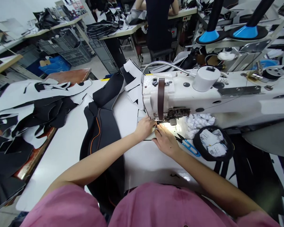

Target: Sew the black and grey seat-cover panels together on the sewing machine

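So I've got both hands right in the middle of the frame, up close under the head of the white sewing machine (pixel 180 91). The left hand (pixel 144 128) comes in from the lower left with its fingers bent and their tips tucked in by the needle area. The right hand (pixel 165 141) comes from the lower right, palm down, fingers pointing up the frame and fairly close together, tips almost meeting the left ones.

As for the grip: neither hand is spread wide, but I honestly can't tell whether the fingers are pinching anything or just pressing down, since the tips are too small and bunched up. There's a pale flat patch (pixel 150 136) under and between them, and I can't say if it's cloth or part of the machine bed.

Just right of the right hand there's a pair of blue-handled snips (pixel 191 147), blades toward the fingers. Past that sits a round black holder (pixel 229 153) with white labels inside, and a heap of white bits (pixel 200 121) above it. Left of centre, a long dark cloth (pixel 110 126) with an orange line runs down under the left forearm.
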### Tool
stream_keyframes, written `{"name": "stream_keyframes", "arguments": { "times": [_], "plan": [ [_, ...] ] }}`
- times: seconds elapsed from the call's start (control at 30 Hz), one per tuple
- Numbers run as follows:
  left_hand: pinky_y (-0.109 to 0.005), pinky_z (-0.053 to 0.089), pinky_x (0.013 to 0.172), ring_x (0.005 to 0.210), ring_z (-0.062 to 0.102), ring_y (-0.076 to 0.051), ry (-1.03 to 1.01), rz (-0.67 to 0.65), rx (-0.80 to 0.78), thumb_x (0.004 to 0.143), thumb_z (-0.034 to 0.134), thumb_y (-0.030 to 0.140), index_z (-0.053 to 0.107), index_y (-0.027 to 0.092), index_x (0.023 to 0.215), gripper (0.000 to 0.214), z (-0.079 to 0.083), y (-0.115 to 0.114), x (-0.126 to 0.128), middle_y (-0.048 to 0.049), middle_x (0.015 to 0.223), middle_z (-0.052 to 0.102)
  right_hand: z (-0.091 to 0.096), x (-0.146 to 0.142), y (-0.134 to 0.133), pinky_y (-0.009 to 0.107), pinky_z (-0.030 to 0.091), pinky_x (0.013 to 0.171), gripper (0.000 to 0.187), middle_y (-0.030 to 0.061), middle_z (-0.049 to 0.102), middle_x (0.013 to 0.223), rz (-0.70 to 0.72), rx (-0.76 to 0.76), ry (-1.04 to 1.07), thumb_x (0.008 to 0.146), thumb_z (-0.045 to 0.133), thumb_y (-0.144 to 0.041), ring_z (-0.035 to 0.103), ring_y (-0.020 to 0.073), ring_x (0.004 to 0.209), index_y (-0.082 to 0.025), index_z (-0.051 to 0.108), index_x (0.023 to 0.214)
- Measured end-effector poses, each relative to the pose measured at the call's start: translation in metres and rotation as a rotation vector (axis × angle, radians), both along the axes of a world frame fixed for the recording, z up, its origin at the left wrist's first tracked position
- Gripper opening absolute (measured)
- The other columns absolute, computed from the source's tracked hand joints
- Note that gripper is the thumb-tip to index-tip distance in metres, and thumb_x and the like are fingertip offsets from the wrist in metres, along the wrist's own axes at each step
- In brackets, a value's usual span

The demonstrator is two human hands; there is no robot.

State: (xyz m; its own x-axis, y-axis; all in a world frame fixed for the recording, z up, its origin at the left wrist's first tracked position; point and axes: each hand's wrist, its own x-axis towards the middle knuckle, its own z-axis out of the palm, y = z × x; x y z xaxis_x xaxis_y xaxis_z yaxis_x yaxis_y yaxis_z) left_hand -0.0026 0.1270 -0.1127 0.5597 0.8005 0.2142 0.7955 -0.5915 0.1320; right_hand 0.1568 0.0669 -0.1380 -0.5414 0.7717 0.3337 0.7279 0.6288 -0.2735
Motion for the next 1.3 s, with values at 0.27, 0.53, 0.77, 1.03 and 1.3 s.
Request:
{"name": "stream_keyframes", "arguments": {
  "times": [0.27,0.53,0.77,1.03,1.3],
  "plan": [
    [-0.032,0.049,0.072,0.081,0.060,-0.021,-0.043,0.018,-0.091,0.076,0.048,0.001,0.067,0.017,0.070,0.025,0.005,0.007,0.005,-0.0070,0.074,0.065,-0.005,0.000,-0.001,0.049,0.045,0.103,0.027,0.0248,0.056,0.127,0.008,0.064,0.062,0.089,0.058,-0.024,0.049,0.0345,0.126,-0.008,0.058,0.110],
    [-0.035,0.051,0.092,0.105,0.062,-0.023,0.204,0.339,-0.027,0.084,0.039,0.012,0.065,0.018,0.108,0.036,0.101,-0.055,-0.141,-0.0075,0.115,0.066,-0.004,0.006,-0.004,0.048,0.045,0.104,0.024,0.0201,0.057,0.127,0.018,0.075,0.081,0.092,0.052,-0.024,0.048,0.0321,0.127,-0.010,0.058,0.111],
    [-0.049,0.033,0.111,0.141,0.030,-0.029,0.384,0.458,-0.044,0.078,0.046,0.012,0.039,0.021,0.141,0.064,0.092,-0.134,-0.269,-0.0101,0.151,0.038,0.022,-0.035,-0.006,0.038,0.046,0.104,0.035,0.0176,0.057,0.126,0.102,0.020,0.214,0.095,0.046,-0.024,0.050,0.0242,0.124,-0.008,0.052,0.125],
    [-0.040,0.051,0.090,0.097,0.067,-0.029,-0.246,0.613,-0.385,0.073,0.050,0.023,0.068,0.018,0.099,0.032,0.101,-0.114,-0.243,-0.0067,0.097,0.073,0.048,-0.132,0.054,0.067,0.034,0.098,0.073,0.0316,0.015,0.153,-0.444,-0.133,-0.028,0.090,0.056,-0.036,0.024,0.0465,0.138,-0.008,0.024,0.149],
    [-0.034,0.059,0.067,0.080,0.069,-0.023,-1.476,1.042,-0.487,0.073,0.071,0.047,0.064,0.020,0.112,0.048,0.172,-0.125,-0.217,-0.0077,0.095,0.073,0.037,-0.157,0.070,0.057,0.032,0.106,0.029,0.0163,0.066,0.113,0.014,-0.066,0.135,0.093,0.047,-0.027,0.058,0.0278,0.111,-0.013,0.059,0.116]
  ]
}}
